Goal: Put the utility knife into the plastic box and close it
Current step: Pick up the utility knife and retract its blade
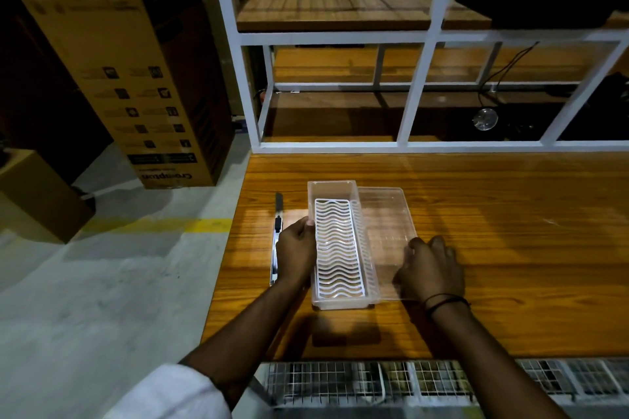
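Observation:
A clear plastic box [332,189] stands open on the wooden table, with a white wavy grid insert [337,248] inside it. Its clear lid [388,224] lies flat on the table just right of the box. My left hand [295,253] grips the box's left wall. My right hand [430,267] rests on the lid's near right corner, fingers curled over its edge. The utility knife [276,238], silver with a black slider, lies on the table left of the box, its near end partly hidden behind my left hand.
The table [510,248] ends close to the knife on the left, with grey floor beyond. A white metal shelf frame [415,92] stands behind the table. A tall cardboard box [136,78] stands at the far left. Wire mesh [408,381] runs along the near edge.

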Motion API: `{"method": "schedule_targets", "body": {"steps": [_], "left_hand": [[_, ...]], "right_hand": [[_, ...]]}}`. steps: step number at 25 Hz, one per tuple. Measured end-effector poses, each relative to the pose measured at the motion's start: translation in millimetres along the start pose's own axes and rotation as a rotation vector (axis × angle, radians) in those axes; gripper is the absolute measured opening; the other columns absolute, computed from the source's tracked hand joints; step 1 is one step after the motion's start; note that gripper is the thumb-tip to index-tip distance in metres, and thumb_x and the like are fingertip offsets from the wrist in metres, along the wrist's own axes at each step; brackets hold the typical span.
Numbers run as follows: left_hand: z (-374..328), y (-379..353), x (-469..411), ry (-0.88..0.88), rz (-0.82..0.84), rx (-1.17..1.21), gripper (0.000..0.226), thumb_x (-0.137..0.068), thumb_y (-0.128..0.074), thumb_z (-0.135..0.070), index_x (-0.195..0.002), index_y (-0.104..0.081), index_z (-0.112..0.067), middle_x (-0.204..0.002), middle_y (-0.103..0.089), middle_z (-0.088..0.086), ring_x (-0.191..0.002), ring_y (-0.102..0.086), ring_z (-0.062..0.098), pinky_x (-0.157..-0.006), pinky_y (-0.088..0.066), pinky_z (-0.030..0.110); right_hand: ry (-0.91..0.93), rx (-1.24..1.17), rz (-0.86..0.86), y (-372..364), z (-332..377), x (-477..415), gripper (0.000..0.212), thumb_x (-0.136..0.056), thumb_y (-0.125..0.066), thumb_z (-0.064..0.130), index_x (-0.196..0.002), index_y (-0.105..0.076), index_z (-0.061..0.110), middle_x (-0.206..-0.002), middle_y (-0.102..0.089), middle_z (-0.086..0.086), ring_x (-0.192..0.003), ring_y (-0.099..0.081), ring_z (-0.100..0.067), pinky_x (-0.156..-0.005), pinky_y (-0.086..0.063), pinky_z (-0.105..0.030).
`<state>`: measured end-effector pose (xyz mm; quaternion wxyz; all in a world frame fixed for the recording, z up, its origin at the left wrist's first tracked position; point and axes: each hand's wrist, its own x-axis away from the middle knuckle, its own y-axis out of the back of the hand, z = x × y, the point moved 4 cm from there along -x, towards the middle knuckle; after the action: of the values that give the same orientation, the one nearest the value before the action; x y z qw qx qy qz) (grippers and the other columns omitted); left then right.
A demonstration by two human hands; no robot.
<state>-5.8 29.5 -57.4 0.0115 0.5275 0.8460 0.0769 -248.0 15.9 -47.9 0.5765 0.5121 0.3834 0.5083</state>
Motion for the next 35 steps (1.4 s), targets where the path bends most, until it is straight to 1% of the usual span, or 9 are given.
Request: {"method": "schedule_targets", "body": {"steps": [4,6,8,13,16,23,25,29,35], "left_hand": [[-0.1,17.3,-2.3,0.073,-0.149,-0.023,0.02,-0.101,-0.059,-0.02,-0.111,-0.076,-0.019,-0.104,-0.079,0.001,-0.098,-0.074,0.021,-0.087,-0.062,0.043],[-2.0,31.6,-4.4,0.058,-0.211,-0.106,0.026,-0.097,-0.063,-0.015,-0.121,-0.073,-0.012,-0.117,-0.076,0.004,-0.106,-0.07,0.019,-0.093,-0.058,0.036],[-4.4,44.4,-3.3,0.022,-0.196,-0.249,0.029,-0.095,-0.065,-0.014,-0.124,-0.071,-0.009,-0.122,-0.073,0.003,-0.11,-0.067,0.016,-0.089,-0.052,0.027],[9.5,59.7,-3.6,0.043,-0.095,-0.724,0.051,-0.089,-0.072,-0.033,-0.131,-0.059,-0.009,-0.13,-0.061,0.013,-0.112,-0.065,0.031,-0.087,-0.054,0.038],[14.4,62.2,-3.5,0.082,-0.09,-0.862,0.055,-0.088,-0.07,-0.041,-0.131,-0.054,-0.01,-0.133,-0.056,0.015,-0.113,-0.064,0.034,-0.086,-0.056,0.041],[13.4,69.2,-10.3,0.114,-0.122,-0.831,0.051,-0.085,-0.07,-0.05,-0.114,-0.061,-0.008,-0.111,-0.068,0.013,-0.098,-0.069,0.032,-0.072,-0.053,0.035],[13.0,70.5,-12.4,0.128,-0.111,-0.803,0.045,-0.083,-0.071,-0.046,-0.107,-0.063,-0.009,-0.105,-0.071,0.011,-0.091,-0.07,0.03,-0.068,-0.056,0.033],[10.3,71.9,-14.6,0.198,-0.078,-0.755,0.031,-0.083,-0.074,-0.034,-0.099,-0.067,-0.008,-0.102,-0.074,0.011,-0.089,-0.071,0.03,-0.061,-0.046,0.028],[9.9,71.6,-17.6,0.284,-0.063,-0.771,0.029,-0.086,-0.074,-0.022,-0.109,-0.066,-0.006,-0.114,-0.072,0.013,-0.101,-0.071,0.032,-0.066,-0.046,0.029]], "right_hand": [[0.083,-0.11,-0.12,15.5,21.7,-2.6,0.043,-0.084,-0.064,0.028,-0.127,-0.063,0.024,-0.129,-0.055,-0.011,-0.121,-0.05,-0.034,-0.097,-0.049,-0.044],[0.157,-0.144,-0.172,23.2,39.7,-3.4,0.039,-0.086,-0.061,0.025,-0.124,-0.065,0.021,-0.127,-0.058,-0.011,-0.119,-0.052,-0.034,-0.094,-0.051,-0.044],[0.233,-0.186,-0.216,27.3,58.9,-2.5,0.037,-0.084,-0.061,0.022,-0.12,-0.068,0.019,-0.122,-0.061,-0.011,-0.115,-0.055,-0.034,-0.09,-0.052,-0.044],[0.431,-0.265,-0.24,24.7,107.2,4.7,0.034,-0.079,-0.059,0.019,-0.109,-0.073,0.016,-0.109,-0.066,-0.011,-0.106,-0.059,-0.034,-0.087,-0.053,-0.044],[0.511,-0.278,-0.186,17.5,140.5,9.8,0.031,-0.08,-0.058,0.018,-0.108,-0.073,0.016,-0.108,-0.066,-0.01,-0.105,-0.059,-0.032,-0.085,-0.053,-0.042],[0.645,-0.369,0.02,-5.4,202.1,11.6,0.027,-0.08,-0.054,0.013,-0.094,-0.076,0.009,-0.098,-0.074,-0.013,-0.094,-0.068,-0.031,-0.082,-0.055,-0.037],[0.63,-0.35,0.078,-9.6,215.0,8.6,0.024,-0.08,-0.053,0.014,-0.088,-0.076,0.009,-0.094,-0.074,-0.016,-0.09,-0.069,-0.035,-0.076,-0.057,-0.039],[0.611,-0.293,0.135,-22.5,231.4,1.2,0.03,-0.076,-0.045,0.022,-0.084,-0.072,0.011,-0.092,-0.072,-0.019,-0.087,-0.068,-0.04,-0.071,-0.057,-0.04],[0.596,-0.158,0.244,-45.8,242.1,-6.9,0.047,-0.076,-0.053,0.014,-0.119,-0.067,0.001,-0.101,-0.072,-0.018,-0.087,-0.068,-0.033,-0.075,-0.06,-0.038]]}}
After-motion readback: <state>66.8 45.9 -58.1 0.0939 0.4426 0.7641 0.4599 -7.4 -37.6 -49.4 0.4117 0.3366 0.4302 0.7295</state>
